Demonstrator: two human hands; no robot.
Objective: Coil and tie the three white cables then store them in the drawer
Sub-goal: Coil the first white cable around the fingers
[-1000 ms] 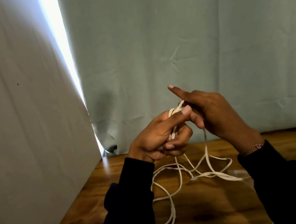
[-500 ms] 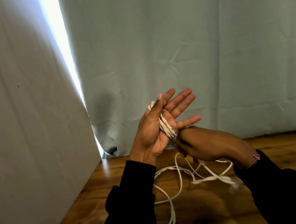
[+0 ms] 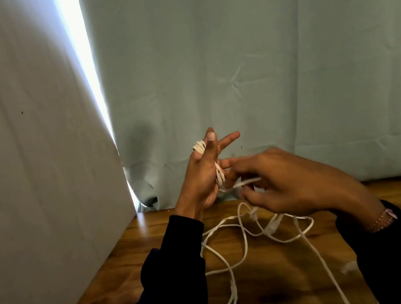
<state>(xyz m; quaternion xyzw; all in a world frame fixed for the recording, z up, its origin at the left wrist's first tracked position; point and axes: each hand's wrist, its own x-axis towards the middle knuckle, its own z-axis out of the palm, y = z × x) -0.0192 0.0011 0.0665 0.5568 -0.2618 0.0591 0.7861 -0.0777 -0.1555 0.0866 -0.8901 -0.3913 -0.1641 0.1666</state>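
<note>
Left hand (image 3: 203, 176) is upright with straight fingers, and several turns of white cable (image 3: 219, 174) are wound around it, so its grip is wide, acting as a former. Right hand (image 3: 289, 184) pinches the running strand just beside the left palm; it's blurred. The rest of the cable lies in loose crossing loops on the worktop (image 3: 153, 233).

Risks:
- turns slide off the straight fingers if tension drops
- slack loops snag or knot while being drawn up
- pinch slips, so the wrap goes loose

No drawer in view.
</note>
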